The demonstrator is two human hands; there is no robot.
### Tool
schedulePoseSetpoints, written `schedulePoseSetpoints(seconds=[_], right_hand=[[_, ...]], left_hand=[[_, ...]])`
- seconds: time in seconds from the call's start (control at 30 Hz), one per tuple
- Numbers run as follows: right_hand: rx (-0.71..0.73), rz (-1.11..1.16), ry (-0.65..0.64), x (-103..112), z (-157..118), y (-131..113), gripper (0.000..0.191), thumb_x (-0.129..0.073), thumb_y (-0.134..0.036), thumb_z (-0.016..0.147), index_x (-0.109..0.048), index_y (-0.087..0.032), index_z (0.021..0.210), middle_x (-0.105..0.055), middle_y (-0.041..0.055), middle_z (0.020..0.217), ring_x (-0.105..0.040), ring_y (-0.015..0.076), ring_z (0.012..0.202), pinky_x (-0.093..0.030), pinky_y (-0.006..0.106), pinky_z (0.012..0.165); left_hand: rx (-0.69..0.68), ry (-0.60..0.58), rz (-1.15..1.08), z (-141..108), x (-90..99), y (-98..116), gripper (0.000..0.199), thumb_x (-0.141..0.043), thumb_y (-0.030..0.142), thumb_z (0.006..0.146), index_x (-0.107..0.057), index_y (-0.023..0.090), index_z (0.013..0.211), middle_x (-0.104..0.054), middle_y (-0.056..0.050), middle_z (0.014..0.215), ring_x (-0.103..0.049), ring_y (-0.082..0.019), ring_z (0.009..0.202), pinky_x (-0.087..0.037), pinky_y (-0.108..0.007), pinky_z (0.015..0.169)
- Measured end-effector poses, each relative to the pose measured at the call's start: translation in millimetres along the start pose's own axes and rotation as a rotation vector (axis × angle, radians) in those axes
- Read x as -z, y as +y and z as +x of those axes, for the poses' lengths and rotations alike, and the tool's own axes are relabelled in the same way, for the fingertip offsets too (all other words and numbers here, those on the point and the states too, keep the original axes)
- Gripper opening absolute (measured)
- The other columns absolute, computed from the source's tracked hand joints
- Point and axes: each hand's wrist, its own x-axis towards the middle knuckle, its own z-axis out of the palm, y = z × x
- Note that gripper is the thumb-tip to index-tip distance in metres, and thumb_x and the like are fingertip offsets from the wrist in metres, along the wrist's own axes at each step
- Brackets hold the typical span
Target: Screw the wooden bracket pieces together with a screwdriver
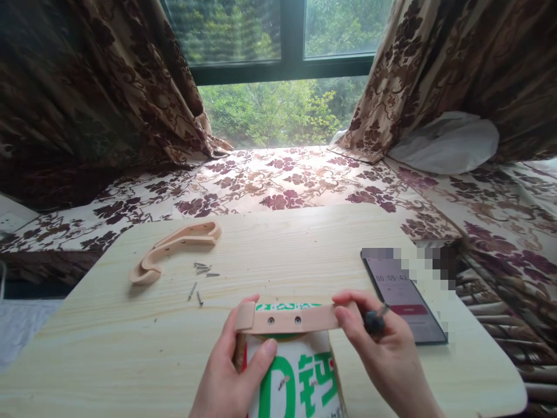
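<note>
In front of me stands a white printed container (pixel 300 377) with large green lettering and brownish edges. Across its top lies a beige plastic strip (pixel 317 319) with two dark screw heads in it. My left hand (pixel 241 360) wraps round the left side of the container and the strip's left end, thumb on the printed front. With thumb and fingers, my right hand (pixel 383 342) pinches the strip's right end. A screwdriver (pixel 374 322), dark-handled, is tucked in that same hand, its metal shaft pointing up and right. Much of the container is below the frame's edge.
A curved beige plastic piece (pixel 174 247) lies at the table's far left, with several loose screws (pixel 201 269) near it. At the right is a phone (pixel 407 302) showing a timer. The wooden table (pixel 108 348) meets a flower-patterned window seat (pixel 261 180).
</note>
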Motion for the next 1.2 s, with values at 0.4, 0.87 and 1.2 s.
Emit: schedulePoseSetpoints(seconds=[0.4,0.87,1.2], right_hand=[[-0.058,-0.043,0.151,-9.3,-2.9,3.1,0.014,-0.058,-0.037,0.078,-0.064,-0.024,0.075,-0.067,0.0006,0.07,-0.064,0.0182,0.061,-0.053,0.024,0.054],[0.495,-0.578,-0.409,55.4,28.8,-47.3,0.023,-0.05,-0.032,0.088,-0.056,-0.026,0.11,-0.066,0.0075,0.098,-0.064,0.0206,0.08,-0.048,0.027,0.064],[0.87,-1.123,-0.827,1.4,57.6,-124.2,0.017,-0.052,-0.012,0.084,-0.063,-0.017,0.072,-0.058,0.0034,0.07,-0.045,0.0119,0.058,-0.019,0.028,0.048]], left_hand=[[0.008,0.001,-0.035,-5.1,1.7,-12.2,0.06,-0.06,0.04,0.077,-0.038,0.023,0.13,-0.053,-0.009,0.132,-0.053,-0.026,0.119,-0.051,-0.034,0.092],[-0.278,0.37,0.258,-19.8,-2.0,-15.0,0.053,-0.056,0.043,0.081,-0.042,0.022,0.129,-0.047,-0.009,0.132,-0.055,-0.024,0.112,-0.049,-0.037,0.092],[-0.951,0.31,1.087,-50.7,-1.5,-13.9,0.051,-0.056,0.033,0.082,-0.045,0.016,0.129,-0.051,-0.013,0.132,-0.051,-0.028,0.114,-0.049,-0.039,0.086]])
